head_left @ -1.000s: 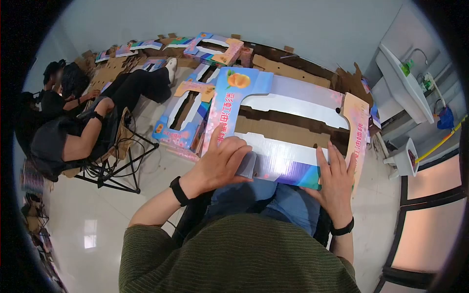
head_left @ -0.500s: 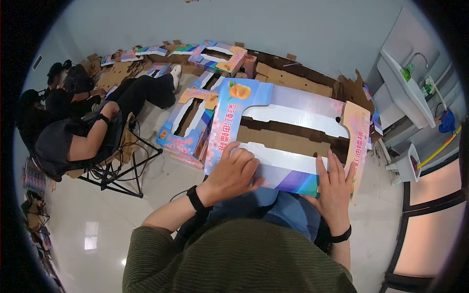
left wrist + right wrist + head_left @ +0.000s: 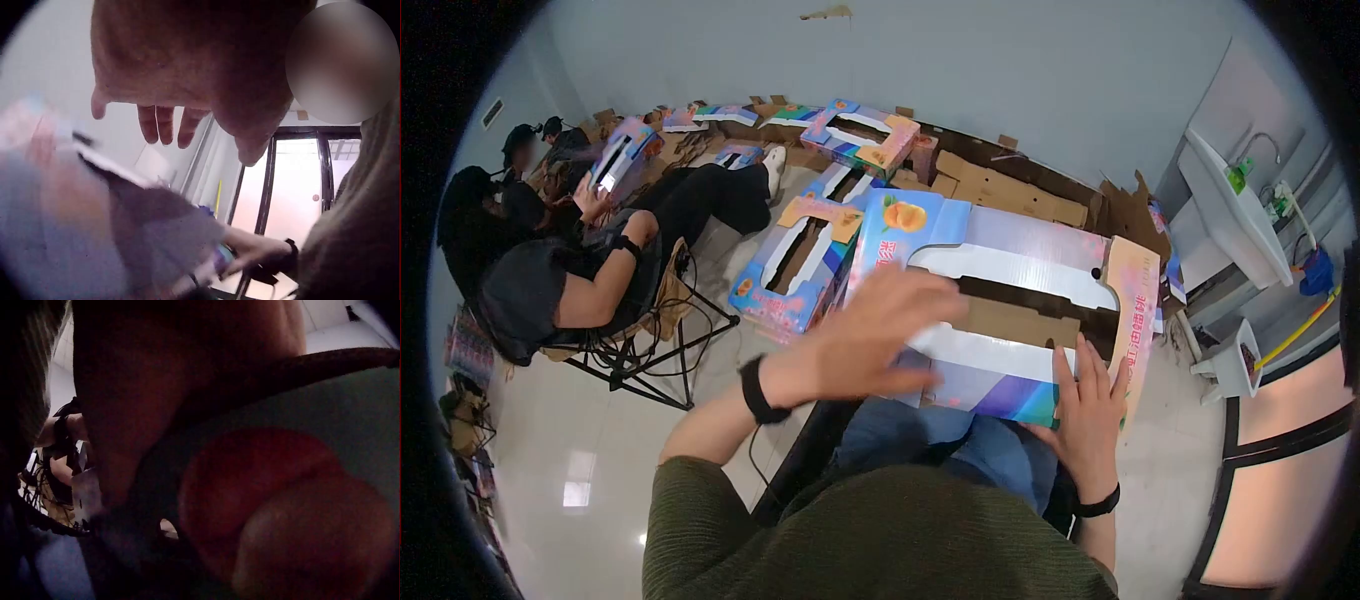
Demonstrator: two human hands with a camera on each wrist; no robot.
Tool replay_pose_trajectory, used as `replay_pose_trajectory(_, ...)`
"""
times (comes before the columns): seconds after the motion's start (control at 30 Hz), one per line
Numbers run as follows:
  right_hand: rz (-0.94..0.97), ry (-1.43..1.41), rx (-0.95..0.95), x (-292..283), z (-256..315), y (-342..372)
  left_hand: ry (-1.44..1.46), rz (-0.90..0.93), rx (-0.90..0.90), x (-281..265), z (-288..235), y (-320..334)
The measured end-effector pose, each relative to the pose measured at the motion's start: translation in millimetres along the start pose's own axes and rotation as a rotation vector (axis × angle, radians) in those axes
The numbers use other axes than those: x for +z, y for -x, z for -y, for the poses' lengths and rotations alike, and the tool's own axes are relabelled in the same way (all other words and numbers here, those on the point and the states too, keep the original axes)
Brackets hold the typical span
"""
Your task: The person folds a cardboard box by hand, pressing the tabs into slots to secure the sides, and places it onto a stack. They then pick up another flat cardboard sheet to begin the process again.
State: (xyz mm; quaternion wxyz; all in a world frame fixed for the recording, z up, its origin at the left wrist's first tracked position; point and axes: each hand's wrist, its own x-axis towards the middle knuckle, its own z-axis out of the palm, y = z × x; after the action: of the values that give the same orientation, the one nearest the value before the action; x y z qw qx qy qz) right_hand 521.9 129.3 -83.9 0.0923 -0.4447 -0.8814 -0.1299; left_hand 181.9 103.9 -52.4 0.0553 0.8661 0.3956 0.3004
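Box stack (image 3: 818, 262) left, sink (image 3: 1235, 205) right. Carton (image 3: 1000, 352) sits over the lap; left hand (image 3: 865, 335), blurred, fingers apart, blocks its near-left corner; right hand (image 3: 1088, 415) rests straight-fingered on near flap.

Carton (image 3: 1000, 365) lies before the wearer, over the lap, left hand (image 3: 860, 338) above its left near part, right hand (image 3: 1087, 405) on its near edge, right side. Second carton (image 3: 790, 311) stands just left, third carton (image 3: 895, 138) at left rear, cardboard (image 3: 1010, 190) behind along the wall (image 3: 1050, 60); seated person (image 3: 535, 290) far left, sink (image 3: 1225, 190) right rear, basin (image 3: 1232, 368) below it, nearer
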Motion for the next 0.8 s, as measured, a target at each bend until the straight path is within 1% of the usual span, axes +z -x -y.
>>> replay_pose_trajectory(0.1,0.004,-0.009,0.011,1,2,0,-0.194,-0.150,-0.049,-22,39,-36)
replay_pose_trajectory(0.2,-0.014,-0.011,0.003,1,1,0,-0.351,0.005,-0.111,-11,83,-57)
replay_pose_trajectory(0.3,-0.019,-0.021,-0.003,1,0,1,-0.246,0.145,-0.150,-3,99,-78)
replay_pose_trajectory(0.33,-0.005,-0.022,0.003,1,0,1,-0.111,0.134,-0.138,-3,109,-88)
replay_pose_trajectory(0.37,-0.004,-0.027,0.002,1,-1,0,-0.082,0.110,-0.137,1,113,-90)
replay_pose_trajectory(0.53,0.005,-0.048,0.000,2,-3,2,-0.001,0.033,-0.123,-7,102,-91)
replay_pose_trajectory(0.63,0.035,-0.069,0.004,-1,-3,1,0.024,0.057,-0.148,-19,93,-89)
replay_pose_trajectory(0.8,0.029,-0.094,0.004,-1,-2,1,0.046,-0.033,-0.083,-17,98,-81)
